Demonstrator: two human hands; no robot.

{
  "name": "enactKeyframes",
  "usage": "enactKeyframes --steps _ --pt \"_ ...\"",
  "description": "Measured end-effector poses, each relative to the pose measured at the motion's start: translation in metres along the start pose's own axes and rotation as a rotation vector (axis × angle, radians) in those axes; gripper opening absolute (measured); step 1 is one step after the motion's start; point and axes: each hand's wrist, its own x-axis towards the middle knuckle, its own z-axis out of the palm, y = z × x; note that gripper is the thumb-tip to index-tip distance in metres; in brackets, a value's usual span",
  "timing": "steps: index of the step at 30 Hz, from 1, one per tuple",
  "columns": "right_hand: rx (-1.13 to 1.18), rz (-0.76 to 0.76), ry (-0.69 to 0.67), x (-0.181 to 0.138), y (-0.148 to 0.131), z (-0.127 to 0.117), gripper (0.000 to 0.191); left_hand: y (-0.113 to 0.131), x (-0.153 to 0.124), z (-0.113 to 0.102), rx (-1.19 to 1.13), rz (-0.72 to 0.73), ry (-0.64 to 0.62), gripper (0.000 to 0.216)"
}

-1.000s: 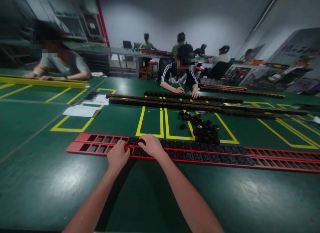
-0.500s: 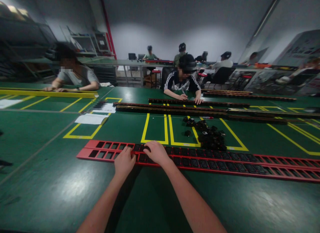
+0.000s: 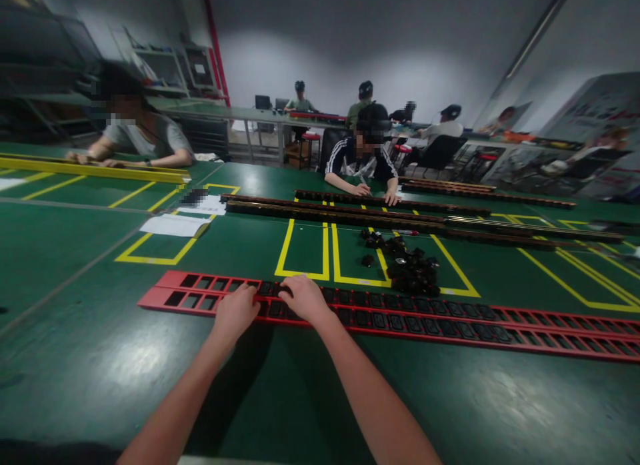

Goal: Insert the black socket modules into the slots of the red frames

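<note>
A long red strip (image 3: 155, 296) with two rows of rectangular openings lies across the green table in front of me. Black square pieces (image 3: 379, 320) fill the openings along its middle, while openings at both ends show no piece. My left hand (image 3: 237, 312) rests on the strip near its left end, fingers bent together beside the first filled openings. Just to the right, my right hand (image 3: 306, 298) bends over the black pieces with thumb and fingers close together. Both sets of fingertips are partly hidden, so anything small between them cannot be made out.
Loose black pieces (image 3: 414, 272) lie heaped beyond the strip. Dark long rails (image 3: 335, 214) cross the table behind them. White paper sheets (image 3: 173, 226) lie at the left. A co-worker (image 3: 361, 155) sits opposite; another person (image 3: 140, 138) works at a yellow rail (image 3: 95, 170).
The view has shifted slightly, so the strip and table sit a little further left and higher. Both hands stay at about the same place on the strip.
</note>
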Motion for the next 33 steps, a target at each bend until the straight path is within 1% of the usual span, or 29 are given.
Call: enactKeyframes --steps 3,5,8,11,12,13,16,20,23,27,30,33 --pt "-0.003 -0.016 0.021 -0.004 -0.004 0.000 0.018 -0.003 -0.005 -0.002 0.002 0.022 0.007 0.020" --pt "0.000 -0.043 0.105 -0.009 -0.006 -0.004 0.015 -0.005 -0.006 -0.003 -0.005 0.025 0.008 0.020" --pt "0.044 -0.124 0.335 -0.027 -0.006 -0.014 0.017 -0.006 -0.004 -0.006 -0.029 0.020 -0.007 0.020" --pt "0.103 -0.238 0.596 -0.054 -0.005 -0.021 0.017 -0.008 0.000 -0.009 -0.055 0.032 -0.022 0.020" --pt "0.121 -0.289 0.642 -0.064 -0.005 -0.020 0.015 -0.008 0.001 -0.009 -0.057 0.033 -0.025 0.020" --pt "0.141 -0.351 0.660 -0.073 -0.006 -0.019 0.015 -0.010 0.002 -0.009 -0.055 0.033 -0.028 0.020" --pt "0.202 -0.445 0.650 -0.091 -0.012 -0.009 0.019 -0.015 0.005 -0.010 -0.043 0.027 -0.013 0.023" --pt "0.267 -0.459 0.618 -0.094 -0.021 0.004 0.019 -0.029 0.012 -0.015 -0.036 0.015 0.003 0.025" --pt "0.284 -0.455 0.576 -0.092 -0.021 0.008 0.017 -0.048 0.019 -0.021 -0.021 -0.013 -0.015 0.026" --pt "0.307 -0.425 0.576 -0.093 -0.019 0.009 0.015 -0.086 0.026 -0.030 0.019 -0.026 -0.026 0.026" --pt "0.333 -0.407 0.575 -0.093 -0.020 0.008 0.015 -0.124 0.030 -0.036 0.074 -0.026 -0.046 0.030" --pt "0.352 -0.389 0.549 -0.093 -0.021 0.011 0.014 -0.162 0.031 -0.040 0.111 -0.059 -0.052 0.031"
